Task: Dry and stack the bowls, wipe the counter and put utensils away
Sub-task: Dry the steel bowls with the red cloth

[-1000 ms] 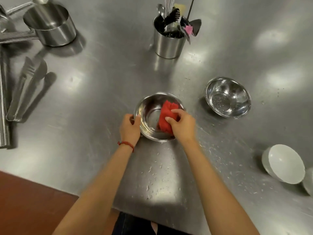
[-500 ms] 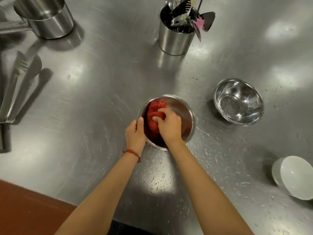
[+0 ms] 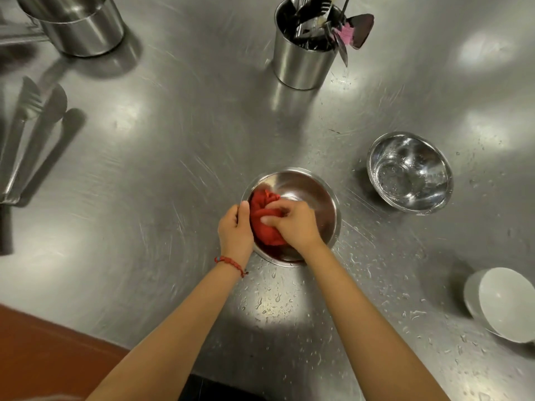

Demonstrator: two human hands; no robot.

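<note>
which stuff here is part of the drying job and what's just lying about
In use: red cloth, steel bowl, left hand, right hand. Waiting: wet steel bowl, white bowl.

Lying about: utensil holder, saucepan, fork.

cloth in bowl, second bowl right

1. The place looked like a commercial kitchen: a broad stainless steel counter filled the view.
2. A steel canister held utensils; steel bowls and a large pot stood about.
</note>
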